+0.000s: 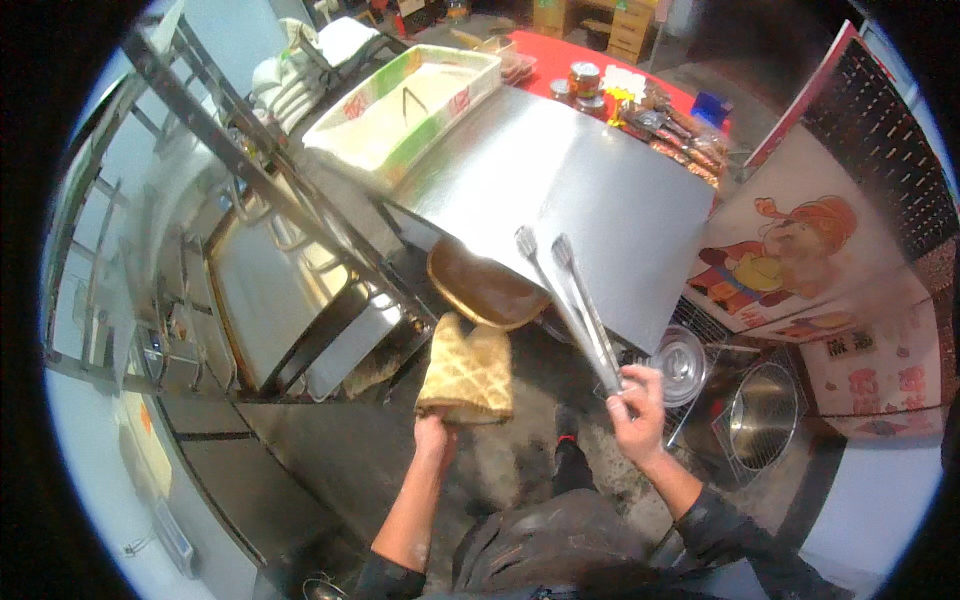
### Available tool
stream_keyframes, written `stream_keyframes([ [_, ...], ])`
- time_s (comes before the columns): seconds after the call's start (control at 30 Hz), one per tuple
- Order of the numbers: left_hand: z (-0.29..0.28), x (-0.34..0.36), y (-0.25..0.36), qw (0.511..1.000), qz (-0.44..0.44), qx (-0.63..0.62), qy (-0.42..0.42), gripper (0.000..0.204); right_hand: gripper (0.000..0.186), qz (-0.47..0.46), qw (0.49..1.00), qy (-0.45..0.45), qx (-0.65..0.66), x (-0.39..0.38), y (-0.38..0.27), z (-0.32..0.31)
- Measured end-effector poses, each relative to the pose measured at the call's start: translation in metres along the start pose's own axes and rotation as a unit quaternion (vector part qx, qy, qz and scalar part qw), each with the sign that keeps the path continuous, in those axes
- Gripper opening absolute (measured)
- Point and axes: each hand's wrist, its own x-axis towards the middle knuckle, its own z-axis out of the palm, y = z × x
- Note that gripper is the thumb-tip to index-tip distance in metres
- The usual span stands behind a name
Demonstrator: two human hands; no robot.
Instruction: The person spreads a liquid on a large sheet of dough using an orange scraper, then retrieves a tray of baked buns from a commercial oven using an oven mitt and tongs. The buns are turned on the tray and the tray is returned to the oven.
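Observation:
My left hand [432,428] is at the cuff of a yellow oven mitt [468,372] with a pale lattice pattern. The mitt hides its fingers, and I cannot tell whether they are inside it or gripping the cuff. The mitt's tip overlaps the near rim of a brown, rounded pan-like thing [485,285], partly covered by the table edge. To the right, my right hand [638,408] is closed round the hinge end of metal tongs [580,305]. Their two arms are spread apart, tips pointing away over the shiny metal tabletop [640,225], with nothing between them.
A metal rack [265,180] with trays [270,270] stands at left. A white-and-green box [405,105] lies on the table's far left. Packets [680,135] and tins [585,80] cover a red surface behind. Lower right are a clear lid [680,368] and a metal pot [765,415].

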Motion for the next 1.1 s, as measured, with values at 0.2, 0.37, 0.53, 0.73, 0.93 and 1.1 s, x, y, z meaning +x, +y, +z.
stream_keyframes([
  [0.2, 0.194, 0.056, 0.010, 0.955, -0.059, -0.096, -0.275, 0.050, 0.015, -0.036, 0.988, 0.107, -0.103, 0.074, 0.049, -0.042],
  [0.37, 0.236, 0.146, -0.060, 0.966, -0.155, 0.023, -0.208, 0.041, 0.017, 0.026, 0.991, 0.073, -0.110, 0.097, 0.136, -0.002],
  [0.53, 0.227, 0.121, -0.087, 0.973, -0.167, -0.034, -0.155, 0.038, 0.019, 0.074, 0.975, 0.013, -0.210, 0.099, 0.204, 0.003],
  [0.73, 0.029, 0.075, -0.049, 0.993, -0.063, -0.051, 0.085, 0.042, 0.024, 0.125, 0.966, 0.029, -0.224, 0.103, 0.192, 0.015],
  [0.93, -0.140, 0.073, 0.064, 0.910, 0.188, -0.086, 0.359, 0.038, 0.022, -0.010, 0.966, 0.063, -0.249, 0.127, 0.135, 0.036],
  [1.1, -0.205, 0.074, 0.173, 0.806, 0.361, 0.101, 0.458, 0.067, 0.027, 0.267, 0.957, -0.108, -0.033, 0.088, 0.095, 0.151],
])
